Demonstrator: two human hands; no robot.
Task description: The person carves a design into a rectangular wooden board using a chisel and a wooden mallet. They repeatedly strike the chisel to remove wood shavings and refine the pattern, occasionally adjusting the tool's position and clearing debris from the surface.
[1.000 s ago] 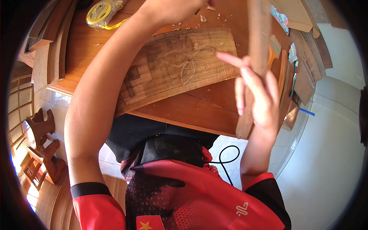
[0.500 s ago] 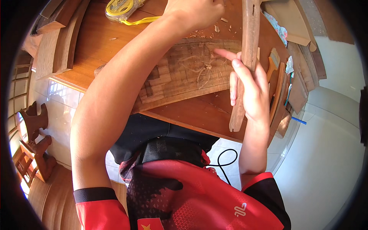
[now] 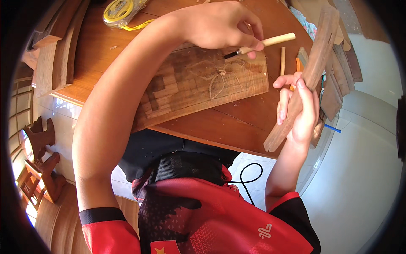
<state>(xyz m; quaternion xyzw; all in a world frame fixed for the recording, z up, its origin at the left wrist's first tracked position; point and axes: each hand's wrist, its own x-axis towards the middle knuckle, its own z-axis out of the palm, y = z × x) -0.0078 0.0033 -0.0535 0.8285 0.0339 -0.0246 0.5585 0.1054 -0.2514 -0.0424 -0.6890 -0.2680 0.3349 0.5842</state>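
My left hand is over the far part of a carved wooden board, pinching a carving chisel. The chisel has a pale wooden handle, and its short dark blade points down left, close above the board's carved flower-like lines. At the right, my right hand grips a long, rough wooden stick in a slant, thumb along it and some fingers loosely bent. The stick is off to the side of the board, over the table's right edge.
A yellow tape measure lies at the far left of the brown wooden table. Timber pieces are stacked at the left. Right of the board lies a thin pale handle. More planks lean beyond the table's right edge.
My left hand has come nearer from the far edge, and the chisel now shows in it. My right hand has swung right with the stick, away from the board.
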